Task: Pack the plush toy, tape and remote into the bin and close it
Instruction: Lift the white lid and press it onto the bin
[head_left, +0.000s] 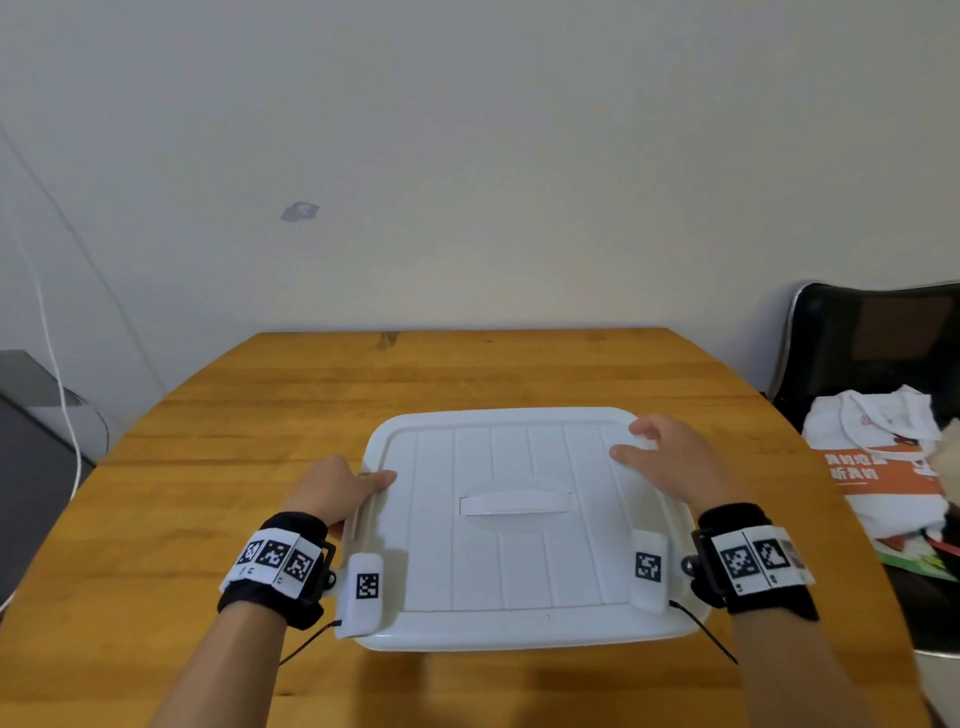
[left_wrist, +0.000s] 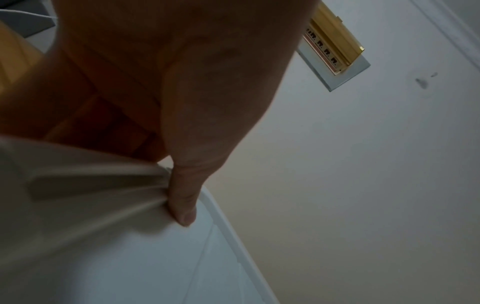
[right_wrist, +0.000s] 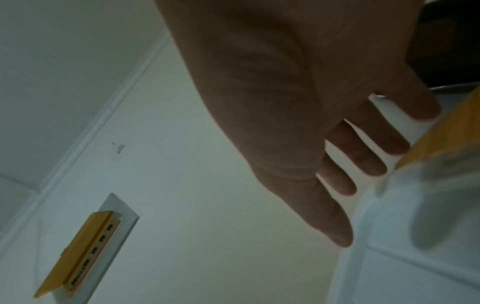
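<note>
A white bin with its ribbed lid (head_left: 519, 561) on top sits on the wooden table (head_left: 260, 415), near the front. The lid has a recessed handle (head_left: 517, 503) in the middle. My left hand (head_left: 358, 483) grips the lid's left edge, with the thumb (left_wrist: 184, 205) pressed on top and the fingers hidden down the side. My right hand (head_left: 660, 447) is over the lid's far right corner, its fingers (right_wrist: 337, 185) straight and spread and holding nothing. The lid (right_wrist: 415, 267) lies just under them. No plush toy, tape or remote shows in any view.
A black chair (head_left: 857, 338) stands to the right of the table with a white bag and orange printed paper (head_left: 883, 467) on it. A grey unit (head_left: 26, 467) and a white cable (head_left: 57, 364) are at the left. A wall socket panel (left_wrist: 335, 53) is behind.
</note>
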